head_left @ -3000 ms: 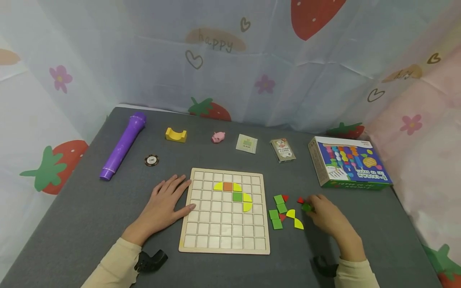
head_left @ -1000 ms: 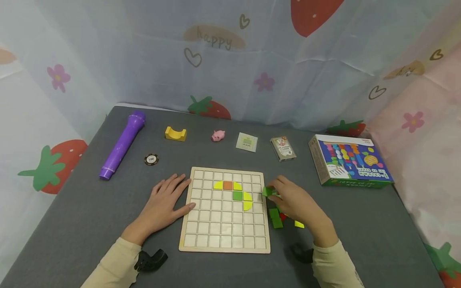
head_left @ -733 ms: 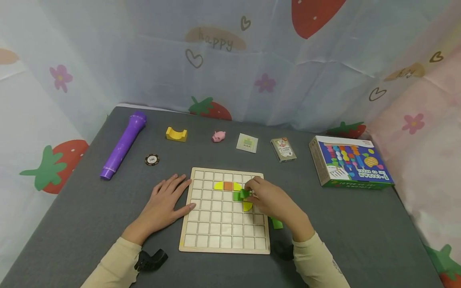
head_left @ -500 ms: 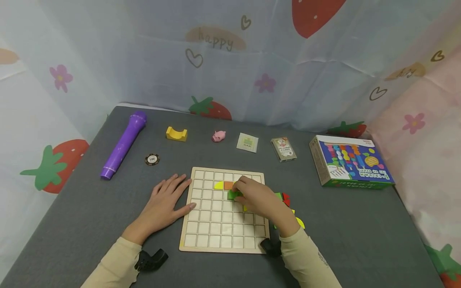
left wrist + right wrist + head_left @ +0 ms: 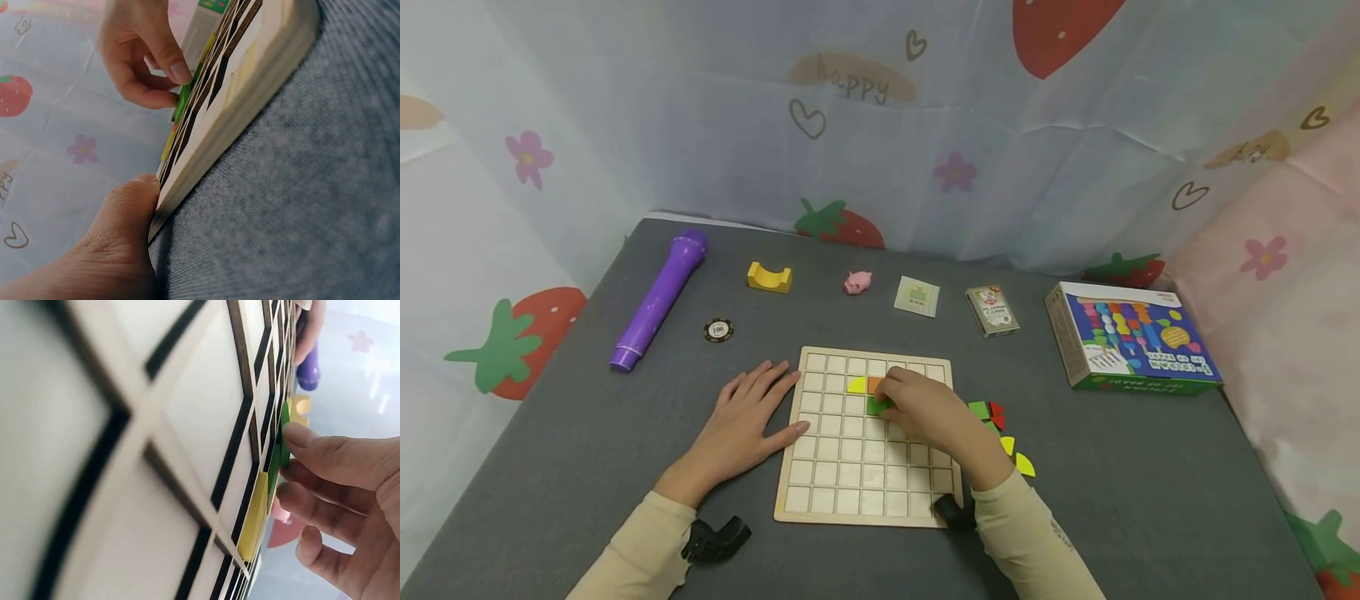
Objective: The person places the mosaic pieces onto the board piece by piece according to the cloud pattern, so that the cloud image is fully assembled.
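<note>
My right hand [image 5: 921,408] pinches a green square tile [image 5: 876,406] between thumb and fingers, low over the wooden grid board [image 5: 823,514]. The tile sits at the cell just below the orange tile [image 5: 872,384]. In the right wrist view the held tile [image 5: 285,432] stands at the grid beside another green tile [image 5: 273,472], with a yellow piece [image 5: 253,519] nearer. A yellow quarter-round piece [image 5: 857,385] lies left of the orange one. The right hand hides other placed pieces. My left hand [image 5: 737,433] rests flat, fingers spread, its thumb on the board's left edge.
Loose green, red and yellow pieces [image 5: 1025,464] lie right of the board. Behind it stand a purple microphone [image 5: 658,300], poker chip [image 5: 718,330], yellow block [image 5: 769,278], pink pig [image 5: 857,282], patterned card [image 5: 917,297], playing-card box [image 5: 992,311] and a colourful box [image 5: 1135,333].
My right hand picked up a green tile from the loose pieces and carried it left onto the board, to the cell below the orange tile. The left hand has stayed in place.
</note>
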`<state>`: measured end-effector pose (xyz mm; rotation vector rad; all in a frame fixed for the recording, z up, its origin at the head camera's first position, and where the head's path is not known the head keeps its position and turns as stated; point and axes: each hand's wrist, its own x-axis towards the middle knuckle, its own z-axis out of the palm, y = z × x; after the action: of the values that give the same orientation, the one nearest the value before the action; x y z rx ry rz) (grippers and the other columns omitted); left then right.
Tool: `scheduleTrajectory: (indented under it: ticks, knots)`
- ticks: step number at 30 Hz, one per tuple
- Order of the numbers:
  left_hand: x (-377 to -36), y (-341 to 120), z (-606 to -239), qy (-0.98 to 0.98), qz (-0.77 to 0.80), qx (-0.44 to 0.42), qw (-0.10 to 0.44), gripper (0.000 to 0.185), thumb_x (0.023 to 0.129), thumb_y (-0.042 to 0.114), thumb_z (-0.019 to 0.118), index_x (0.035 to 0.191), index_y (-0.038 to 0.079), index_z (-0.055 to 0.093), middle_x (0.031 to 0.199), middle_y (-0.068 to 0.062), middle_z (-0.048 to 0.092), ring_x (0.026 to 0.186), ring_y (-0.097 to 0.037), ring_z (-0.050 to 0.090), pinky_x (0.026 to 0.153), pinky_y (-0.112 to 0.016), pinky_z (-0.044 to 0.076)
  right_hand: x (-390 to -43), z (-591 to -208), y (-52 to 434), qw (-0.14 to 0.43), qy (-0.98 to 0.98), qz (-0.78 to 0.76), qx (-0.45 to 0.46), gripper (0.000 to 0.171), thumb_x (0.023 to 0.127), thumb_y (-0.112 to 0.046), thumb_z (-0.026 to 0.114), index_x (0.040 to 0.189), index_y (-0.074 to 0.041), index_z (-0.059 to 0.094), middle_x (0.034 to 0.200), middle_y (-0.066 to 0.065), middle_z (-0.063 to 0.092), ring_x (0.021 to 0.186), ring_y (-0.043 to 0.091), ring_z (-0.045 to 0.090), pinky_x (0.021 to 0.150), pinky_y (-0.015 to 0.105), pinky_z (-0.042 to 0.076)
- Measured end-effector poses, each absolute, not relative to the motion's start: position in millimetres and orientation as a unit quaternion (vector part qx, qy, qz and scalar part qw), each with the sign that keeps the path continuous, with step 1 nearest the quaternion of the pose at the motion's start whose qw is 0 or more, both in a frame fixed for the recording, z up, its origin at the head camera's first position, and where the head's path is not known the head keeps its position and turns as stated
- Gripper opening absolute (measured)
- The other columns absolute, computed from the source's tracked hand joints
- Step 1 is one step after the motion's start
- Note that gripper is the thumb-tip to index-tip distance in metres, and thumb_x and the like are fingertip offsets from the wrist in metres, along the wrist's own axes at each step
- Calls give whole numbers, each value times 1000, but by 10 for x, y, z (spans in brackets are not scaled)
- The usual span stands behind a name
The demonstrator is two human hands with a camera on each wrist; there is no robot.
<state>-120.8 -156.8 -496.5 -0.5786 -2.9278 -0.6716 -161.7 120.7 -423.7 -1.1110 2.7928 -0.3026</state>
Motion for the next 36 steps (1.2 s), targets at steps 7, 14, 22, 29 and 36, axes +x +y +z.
scheduleTrajectory:
  ticks: [7, 14, 22, 29, 36]
  knots:
    - [-1210, -1570, -4974, -956, -219, -190, 43, 73, 90, 55, 58, 148, 16, 38, 152, -11, 34, 143, -33, 24, 110, -59, 18, -1622, -4252, 1158, 78, 931, -78, -348, 19, 86, -20, 74, 103, -15, 68, 99, -4, 60, 87, 9, 60, 73, 26, 52]
    - [-1214, -1571, -4981, -956, -217, -191, 42, 73, 90, 55, 57, 148, 16, 37, 153, -11, 33, 143, -33, 23, 110, -59, 18, -1619, -4244, 1158, 77, 931, -80, -348, 19, 85, -18, 74, 103, -14, 68, 99, -4, 60, 88, 9, 61, 74, 26, 52]
    - [-1210, -1565, -4968, -956, -219, -189, 40, 73, 90, 54, 58, 148, 15, 37, 153, -12, 33, 143, -33, 23, 110, -58, 18, -1610, -4217, 1229, 52, 926, -92, -362, 17, 86, -18, 73, 102, -14, 70, 97, -4, 61, 88, 11, 61, 73, 27, 52]
    - [-1207, -1560, -4970, -956, -219, -190, 40, 73, 90, 54, 58, 148, 15, 38, 153, -12, 33, 143, -33, 23, 110, -59, 18, -1594, -4074, 1554, 35, 937, -104, -333, 19, 88, -12, 70, 107, -10, 69, 103, 2, 64, 92, 16, 63, 76, 32, 54]
    - [-1217, -1568, -4987, -956, -219, -190, 44, 74, 89, 55, 58, 148, 15, 38, 153, -12, 33, 143, -33, 23, 110, -58, 17, -1574, -4041, 2018, 56, 954, -109, -274, 22, 88, -5, 68, 110, -7, 67, 105, 5, 62, 92, 19, 63, 81, 37, 55]
